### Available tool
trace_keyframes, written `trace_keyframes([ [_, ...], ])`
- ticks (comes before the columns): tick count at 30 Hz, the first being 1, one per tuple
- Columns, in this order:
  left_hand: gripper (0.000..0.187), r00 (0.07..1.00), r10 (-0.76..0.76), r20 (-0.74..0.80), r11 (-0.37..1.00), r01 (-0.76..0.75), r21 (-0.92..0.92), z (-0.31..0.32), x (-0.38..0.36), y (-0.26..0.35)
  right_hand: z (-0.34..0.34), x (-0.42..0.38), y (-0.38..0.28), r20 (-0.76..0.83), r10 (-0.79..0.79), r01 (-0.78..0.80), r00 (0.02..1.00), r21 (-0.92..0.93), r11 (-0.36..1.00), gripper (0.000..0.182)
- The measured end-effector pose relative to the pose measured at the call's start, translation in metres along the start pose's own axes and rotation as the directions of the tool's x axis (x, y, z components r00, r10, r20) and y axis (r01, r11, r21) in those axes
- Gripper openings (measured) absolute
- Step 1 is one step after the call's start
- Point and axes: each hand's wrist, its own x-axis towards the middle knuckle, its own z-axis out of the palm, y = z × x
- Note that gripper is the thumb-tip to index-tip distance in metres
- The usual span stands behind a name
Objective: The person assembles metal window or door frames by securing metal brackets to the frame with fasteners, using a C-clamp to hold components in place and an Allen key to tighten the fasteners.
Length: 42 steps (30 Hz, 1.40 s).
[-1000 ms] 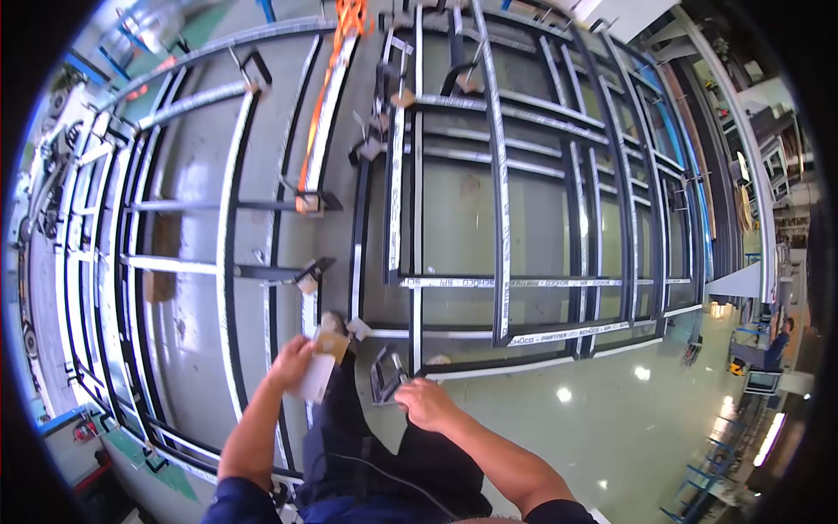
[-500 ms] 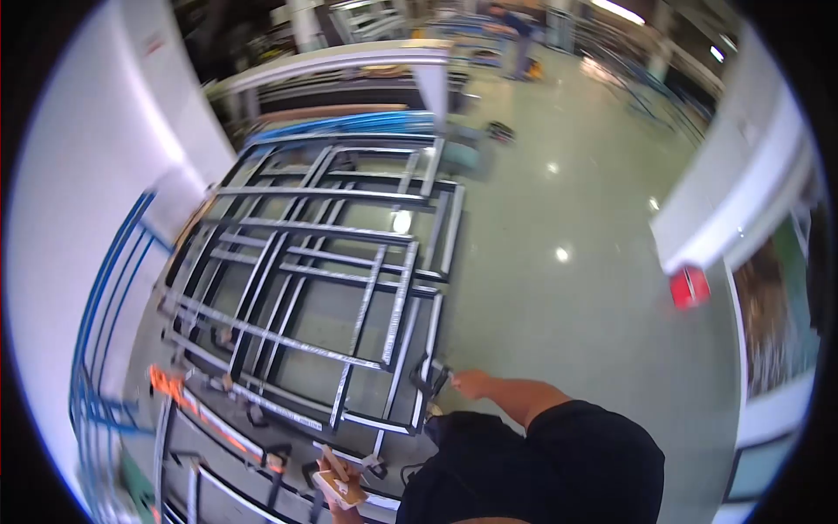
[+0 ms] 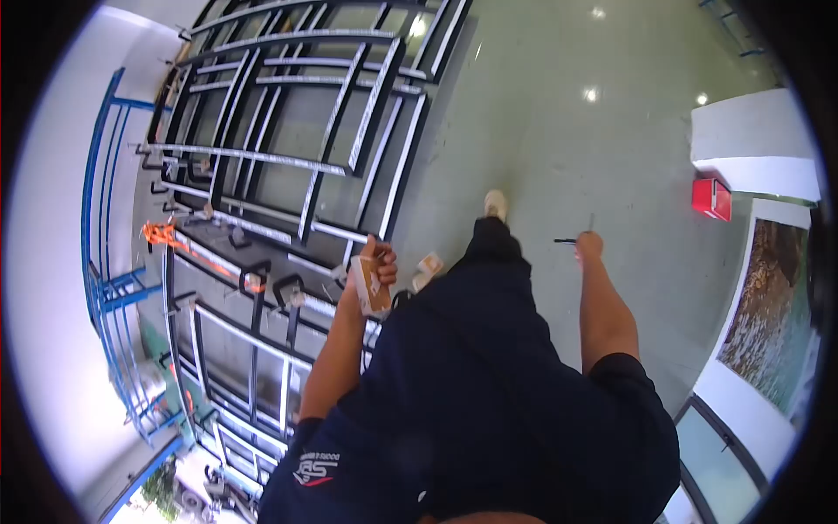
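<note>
My left hand (image 3: 383, 265) is wrapped round a small brown and white box (image 3: 371, 284), beside the stacked black and silver metal frames (image 3: 288, 160). On the other side of my body, my right hand (image 3: 589, 245) is closed on a thin dark tool (image 3: 567, 240) over the green floor. What kind of tool it is cannot be made out. Another small box or roll (image 3: 426, 269) lies low between my left hand and my leg.
Blue metal racks (image 3: 92, 192) stand against the white wall at the left. Orange clamps (image 3: 159, 233) sit on the frames. A red box (image 3: 712, 199) is on the floor at the right, near a white partition (image 3: 751, 131) and a picture panel (image 3: 768, 306).
The view has tipped down and turned. My left hand with the box has risen from low near the frames, and my right hand has moved away from the frames' corner, out to the right.
</note>
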Motion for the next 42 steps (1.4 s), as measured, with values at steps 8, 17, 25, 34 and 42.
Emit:
trace_keyframes([
  [8,0.052,0.908,-0.103,-0.407,0.978,0.017,-0.210,-0.039,0.050,0.011,-0.109,-0.069,0.104,0.289,0.655,-0.715,0.698,0.311,0.626,0.011],
  [17,0.059,0.953,-0.266,-0.147,0.952,0.236,-0.193,0.079,0.130,0.075,-0.167,0.017,0.026,0.389,0.599,-0.711,0.700,0.302,0.635,0.012],
  [25,0.048,0.872,-0.189,-0.452,0.724,0.435,0.535,0.221,0.282,0.164,-0.159,-0.037,-0.010,0.114,0.549,-0.513,0.828,0.550,0.659,0.011],
  [34,0.049,0.990,-0.042,-0.135,-0.495,0.096,0.863,0.312,0.449,0.058,-0.157,-0.101,-0.061,-0.022,0.591,-0.360,0.806,0.775,0.520,0.013],
  [42,0.049,0.849,-0.527,-0.041,-0.806,-0.484,0.340,0.180,0.467,-0.176,-0.071,-0.157,-0.006,0.081,0.674,-0.504,0.734,0.730,0.462,0.009],
])
